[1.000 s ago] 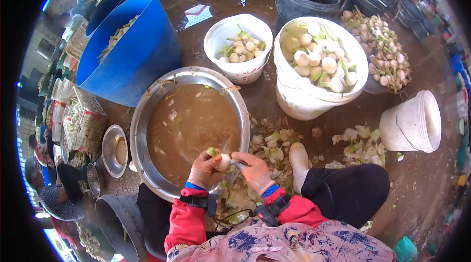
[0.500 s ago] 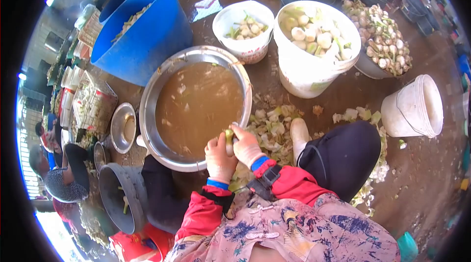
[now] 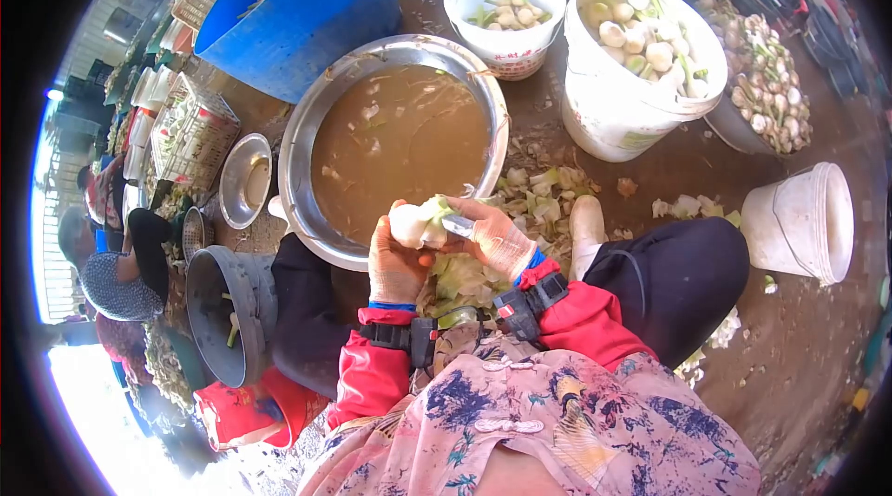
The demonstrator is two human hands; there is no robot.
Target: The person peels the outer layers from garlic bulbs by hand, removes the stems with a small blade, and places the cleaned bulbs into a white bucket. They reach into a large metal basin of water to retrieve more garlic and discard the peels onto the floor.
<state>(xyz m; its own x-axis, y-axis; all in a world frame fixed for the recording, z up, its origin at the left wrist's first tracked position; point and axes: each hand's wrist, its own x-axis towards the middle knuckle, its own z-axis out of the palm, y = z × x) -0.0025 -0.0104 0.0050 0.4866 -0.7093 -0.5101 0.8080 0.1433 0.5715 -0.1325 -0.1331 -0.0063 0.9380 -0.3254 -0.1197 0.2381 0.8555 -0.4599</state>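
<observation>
So the left hand (image 3: 395, 264) has its fingers wrapped tight around a white bulb vegetable (image 3: 415, 222), looks like a small turnip or kohlrabi with a bit of green still on it. It's held up right over the near rim of the big metal basin (image 3: 307, 129), which is full of muddy brown water with scraps floating in it. The right hand (image 3: 497, 238) is closed on a small blade-like tool (image 3: 457, 227) pressed against the bulb's right side, though the tool is too small to make out properly. Both hands wear thin gloves, with red sleeves and wrist straps behind them.

Just right of the basin, a heap of green-white peelings (image 3: 534, 203) lies on the wet floor beside a white boot (image 3: 585, 227). Past the basin sit a small white bucket (image 3: 506, 45) and a bigger white bucket (image 3: 613, 115), both holding peeled bulbs. A blue tub (image 3: 307, 22) stands at the basin's far left. Off to the right, an empty white bucket (image 3: 799, 222) lies on its side, well apart from the hands. Another person (image 3: 121, 254) crouches at the left edge.
</observation>
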